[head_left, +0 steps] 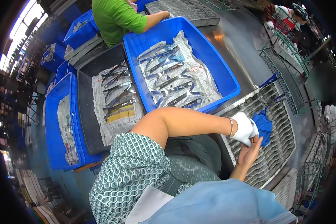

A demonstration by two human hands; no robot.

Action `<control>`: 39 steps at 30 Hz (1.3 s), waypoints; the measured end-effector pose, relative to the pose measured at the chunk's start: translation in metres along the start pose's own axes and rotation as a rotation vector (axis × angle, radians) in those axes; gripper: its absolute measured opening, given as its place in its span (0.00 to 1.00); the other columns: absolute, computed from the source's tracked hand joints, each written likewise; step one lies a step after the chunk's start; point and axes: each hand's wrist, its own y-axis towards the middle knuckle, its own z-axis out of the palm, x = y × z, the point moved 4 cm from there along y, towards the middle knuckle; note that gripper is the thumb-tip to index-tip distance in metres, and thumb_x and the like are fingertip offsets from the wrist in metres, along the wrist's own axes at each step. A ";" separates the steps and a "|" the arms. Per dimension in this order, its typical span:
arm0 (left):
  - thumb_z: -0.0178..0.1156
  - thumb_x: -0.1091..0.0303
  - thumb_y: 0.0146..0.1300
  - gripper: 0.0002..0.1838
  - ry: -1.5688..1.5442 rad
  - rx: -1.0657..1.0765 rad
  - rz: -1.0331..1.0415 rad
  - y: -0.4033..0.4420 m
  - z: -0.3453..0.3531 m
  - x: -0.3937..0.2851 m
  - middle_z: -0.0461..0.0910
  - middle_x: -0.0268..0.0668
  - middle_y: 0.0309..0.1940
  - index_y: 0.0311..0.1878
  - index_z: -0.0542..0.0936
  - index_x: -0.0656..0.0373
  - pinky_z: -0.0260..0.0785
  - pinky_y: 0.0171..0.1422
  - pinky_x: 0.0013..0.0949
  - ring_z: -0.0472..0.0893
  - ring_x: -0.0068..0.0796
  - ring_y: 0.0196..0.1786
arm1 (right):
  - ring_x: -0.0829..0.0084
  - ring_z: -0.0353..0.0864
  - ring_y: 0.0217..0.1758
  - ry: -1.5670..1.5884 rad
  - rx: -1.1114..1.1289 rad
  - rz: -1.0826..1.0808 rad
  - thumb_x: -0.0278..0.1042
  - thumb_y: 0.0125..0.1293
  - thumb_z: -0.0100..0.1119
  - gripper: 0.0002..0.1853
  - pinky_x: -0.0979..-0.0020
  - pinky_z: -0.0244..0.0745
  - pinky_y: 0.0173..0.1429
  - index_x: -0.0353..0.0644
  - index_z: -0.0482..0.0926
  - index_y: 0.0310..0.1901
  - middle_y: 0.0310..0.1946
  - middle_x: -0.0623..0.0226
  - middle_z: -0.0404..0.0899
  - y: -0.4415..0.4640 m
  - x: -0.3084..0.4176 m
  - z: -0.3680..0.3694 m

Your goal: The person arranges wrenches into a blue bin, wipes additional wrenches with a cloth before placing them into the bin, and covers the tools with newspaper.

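My left hand (244,129), in a white glove, reaches over a ridged metal tray (283,149). Its fingers are bent together against my bare right hand (248,155); whatever they pinch is hidden. Palm up, my right hand has its fingers partly extended and meets the glove's fingertips. A crumpled blue cloth (263,128) lies right beside both hands; I cannot tell whether either grips it. At the tray's far edge rest wrenches with blue handles (271,79).
A blue tub (233,84) holds several wrenches on grey paper. Left of it stand a black tray (87,123) with similar tools and another blue tub (54,145). A co-worker in green (114,20) stands behind. Wire baskets (282,78) line the right.
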 end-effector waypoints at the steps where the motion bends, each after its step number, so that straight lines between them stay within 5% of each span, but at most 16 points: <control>1: 0.56 0.42 0.54 0.23 0.028 -0.002 -0.010 -0.001 0.000 0.000 0.82 0.43 0.25 0.26 0.82 0.56 0.74 0.39 0.43 0.83 0.43 0.33 | 0.65 0.70 0.65 -0.006 0.025 -0.013 0.53 0.75 0.42 0.30 0.61 0.67 0.65 0.30 0.67 0.64 0.62 0.55 0.71 0.000 -0.003 -0.002; 4: 0.56 0.51 0.53 0.16 0.149 0.014 -0.003 0.003 0.008 -0.007 0.82 0.43 0.25 0.28 0.82 0.55 0.74 0.37 0.44 0.82 0.43 0.30 | 0.67 0.73 0.61 -0.006 0.006 -0.056 0.40 0.75 0.49 0.22 0.64 0.71 0.61 0.32 0.69 0.62 0.58 0.61 0.73 -0.003 -0.009 -0.014; 7: 0.55 0.54 0.56 0.15 0.162 -0.036 -0.028 0.007 0.014 -0.001 0.82 0.43 0.24 0.29 0.82 0.56 0.75 0.32 0.45 0.83 0.43 0.27 | 0.70 0.73 0.57 -0.160 -0.098 -0.036 0.39 0.74 0.50 0.19 0.60 0.73 0.53 0.38 0.72 0.61 0.55 0.65 0.75 -0.005 -0.013 -0.020; 13: 0.56 0.54 0.58 0.14 0.308 0.004 -0.052 0.012 0.021 -0.002 0.82 0.41 0.21 0.27 0.84 0.52 0.73 0.31 0.44 0.83 0.42 0.26 | 0.70 0.74 0.60 -0.225 -0.043 0.006 0.43 0.73 0.51 0.26 0.63 0.71 0.59 0.39 0.66 0.67 0.59 0.65 0.73 -0.014 -0.012 -0.008; 14: 0.56 0.56 0.57 0.13 0.312 0.000 -0.055 0.013 0.022 -0.003 0.82 0.41 0.21 0.27 0.84 0.52 0.74 0.31 0.45 0.83 0.43 0.26 | 0.71 0.75 0.58 -0.235 0.002 -0.011 0.44 0.74 0.50 0.25 0.65 0.71 0.59 0.40 0.66 0.68 0.60 0.65 0.73 -0.015 -0.009 -0.003; 15: 0.56 0.58 0.56 0.12 0.307 -0.034 -0.035 0.012 0.023 -0.005 0.82 0.43 0.21 0.28 0.83 0.53 0.74 0.32 0.45 0.83 0.44 0.27 | 0.80 0.75 0.52 -0.254 -0.015 -0.010 0.38 0.74 0.49 0.21 0.77 0.70 0.55 0.37 0.70 0.64 0.54 0.69 0.75 -0.018 -0.001 0.003; 19: 0.54 0.61 0.58 0.10 0.251 -0.028 -0.059 0.013 0.026 -0.006 0.81 0.44 0.25 0.30 0.81 0.55 0.74 0.34 0.47 0.82 0.48 0.28 | 0.67 0.70 0.63 -0.338 0.046 -0.160 0.31 0.72 0.45 0.20 0.68 0.62 0.67 0.34 0.70 0.62 0.57 0.58 0.74 -0.009 -0.009 -0.003; 22: 0.55 0.61 0.59 0.11 0.254 -0.035 -0.065 0.013 0.024 -0.009 0.81 0.45 0.26 0.29 0.79 0.56 0.73 0.37 0.47 0.81 0.48 0.30 | 0.51 0.69 0.66 -0.626 0.061 -0.506 0.22 0.64 0.40 0.23 0.62 0.60 0.70 0.33 0.70 0.61 0.58 0.47 0.72 -0.004 -0.003 -0.005; 25: 0.55 0.60 0.59 0.12 0.325 -0.011 -0.069 0.014 0.025 -0.010 0.81 0.45 0.26 0.27 0.79 0.57 0.73 0.37 0.47 0.81 0.47 0.30 | 0.43 0.72 0.58 -0.835 0.118 -0.503 0.19 0.59 0.45 0.18 0.55 0.66 0.62 0.32 0.73 0.52 0.49 0.42 0.75 -0.003 -0.009 -0.013; 28: 0.55 0.63 0.59 0.11 0.163 -0.113 0.088 0.013 0.025 -0.023 0.81 0.45 0.26 0.25 0.79 0.58 0.72 0.37 0.46 0.81 0.47 0.30 | 0.46 0.74 0.55 -1.128 0.204 -0.361 0.19 0.62 0.45 0.14 0.58 0.69 0.60 0.33 0.74 0.49 0.51 0.41 0.75 -0.003 -0.007 -0.017; 31: 0.58 0.66 0.58 0.10 0.200 -0.037 0.222 0.009 0.029 -0.033 0.78 0.45 0.23 0.24 0.78 0.59 0.70 0.37 0.46 0.79 0.47 0.28 | 0.50 0.76 0.55 -1.103 0.303 -0.211 0.23 0.65 0.48 0.13 0.61 0.69 0.60 0.34 0.75 0.50 0.50 0.44 0.77 0.000 0.011 -0.013; 33: 0.60 0.65 0.58 0.10 0.198 0.004 0.265 0.006 0.035 -0.032 0.77 0.44 0.21 0.24 0.77 0.59 0.69 0.36 0.46 0.78 0.47 0.27 | 0.65 0.78 0.58 -0.563 0.416 -0.518 0.31 0.68 0.55 0.18 0.66 0.72 0.58 0.35 0.72 0.58 0.52 0.56 0.79 0.030 0.000 -0.021; 35: 0.61 0.65 0.58 0.11 0.157 0.057 0.310 0.005 0.031 -0.043 0.75 0.43 0.20 0.23 0.75 0.58 0.67 0.37 0.43 0.77 0.45 0.28 | 0.70 0.80 0.53 0.101 0.181 -0.087 0.31 0.69 0.56 0.14 0.69 0.75 0.55 0.35 0.75 0.54 0.51 0.58 0.80 0.033 0.009 -0.023; 39: 0.63 0.66 0.59 0.11 0.069 0.037 0.395 0.000 0.026 -0.052 0.74 0.42 0.21 0.23 0.76 0.58 0.66 0.38 0.41 0.75 0.44 0.28 | 0.72 0.81 0.35 0.105 0.273 -0.139 0.32 0.69 0.56 0.11 0.71 0.76 0.43 0.36 0.75 0.49 0.43 0.62 0.80 0.039 0.004 -0.006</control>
